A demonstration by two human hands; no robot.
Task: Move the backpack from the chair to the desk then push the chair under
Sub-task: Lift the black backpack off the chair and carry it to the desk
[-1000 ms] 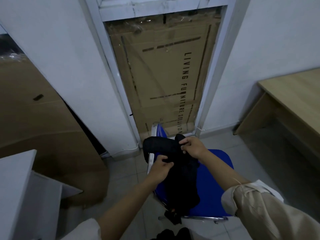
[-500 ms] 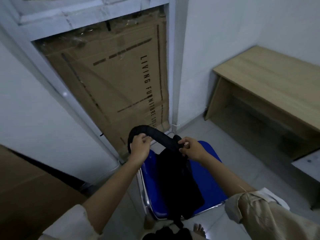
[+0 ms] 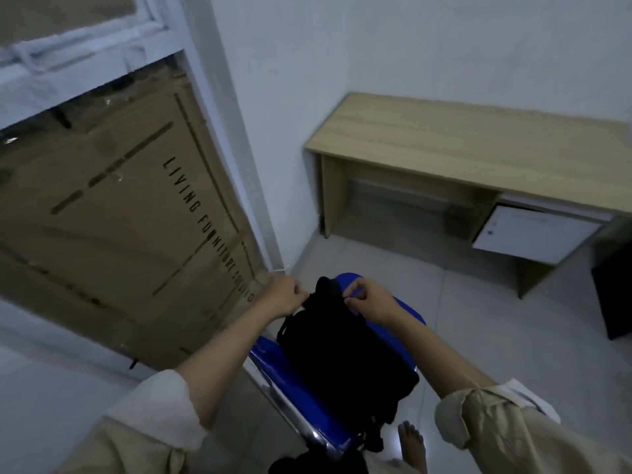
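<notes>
You are at the lift step: your left hand (image 3: 285, 295) and right hand (image 3: 371, 300) are both clenched on the top of the backpack (image 3: 345, 354), over the blue chair (image 3: 290, 381); next, carry it right to the desk (image 3: 478, 148).

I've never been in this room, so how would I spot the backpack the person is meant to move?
Find the wooden desk along the far wall, then look nearer, to the bright blue chair on the tiled floor. The backpack is the soft black bundle over its seat, gripped at the top by both hands, left hand and right hand.
</notes>
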